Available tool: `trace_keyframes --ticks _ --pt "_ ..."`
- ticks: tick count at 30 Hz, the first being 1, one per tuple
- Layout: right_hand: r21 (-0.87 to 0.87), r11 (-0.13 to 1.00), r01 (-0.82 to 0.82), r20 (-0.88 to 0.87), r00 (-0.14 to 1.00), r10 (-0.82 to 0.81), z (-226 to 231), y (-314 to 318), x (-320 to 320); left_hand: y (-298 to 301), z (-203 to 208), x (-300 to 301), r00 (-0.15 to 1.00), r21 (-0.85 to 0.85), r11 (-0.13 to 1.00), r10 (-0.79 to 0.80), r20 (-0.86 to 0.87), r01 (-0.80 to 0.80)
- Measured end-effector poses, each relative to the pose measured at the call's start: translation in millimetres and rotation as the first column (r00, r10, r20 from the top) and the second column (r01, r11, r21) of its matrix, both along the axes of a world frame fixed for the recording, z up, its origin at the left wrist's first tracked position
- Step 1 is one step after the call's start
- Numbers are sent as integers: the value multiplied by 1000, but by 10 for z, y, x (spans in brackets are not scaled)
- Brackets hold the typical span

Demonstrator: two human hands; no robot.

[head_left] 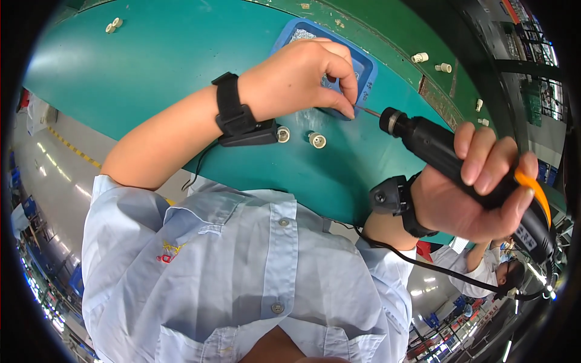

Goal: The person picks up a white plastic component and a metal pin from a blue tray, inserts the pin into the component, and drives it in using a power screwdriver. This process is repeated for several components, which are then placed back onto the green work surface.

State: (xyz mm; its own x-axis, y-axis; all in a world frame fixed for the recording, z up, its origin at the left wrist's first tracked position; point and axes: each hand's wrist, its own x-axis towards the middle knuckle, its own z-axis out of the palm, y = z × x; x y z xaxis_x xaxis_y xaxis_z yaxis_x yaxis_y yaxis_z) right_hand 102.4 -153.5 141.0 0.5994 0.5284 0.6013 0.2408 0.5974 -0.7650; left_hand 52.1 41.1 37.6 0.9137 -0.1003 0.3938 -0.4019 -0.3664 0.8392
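My right hand (454,202) is wrapped round a black electric screwdriver (433,140) with an orange lever. Its thin bit points left, and the tip reaches the fingertips of my left hand (293,78). Thumb and finger of that left hand are pinched together at the bit's tip; whatever sits between them is too small to make out. Beneath the left hand lies a blue tray (367,60) with small shiny metal pieces (302,35) in it, partly covered by the hand. Nearer me on the green table stand two cream cylindrical fittings, one open-ended fitting (317,140) and another fitting (283,134) beside the wrist strap.
More cream fittings (114,25) lie at the far left of the table (163,66). Several others, such as a ribbed fitting (420,57), rest on the green ledge at the back right. A black cable (448,272) runs at lower right, where another person (484,269) sits behind.
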Motion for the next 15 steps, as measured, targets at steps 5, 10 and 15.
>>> trace_keyframes --ticks 5,10,15 --pt "54 999 -6 -74 997 10 94 59 -158 10 138 -166 998 -106 994 -15 -66 8" --pt "96 995 -23 -44 999 27 56 -41 -247 -114 99 -288 1000 -47 999 22 -11 -23" --pt "65 997 -48 -2 999 48 65 -47 -294 -134 79 -346 997 37 997 66 46 -67"
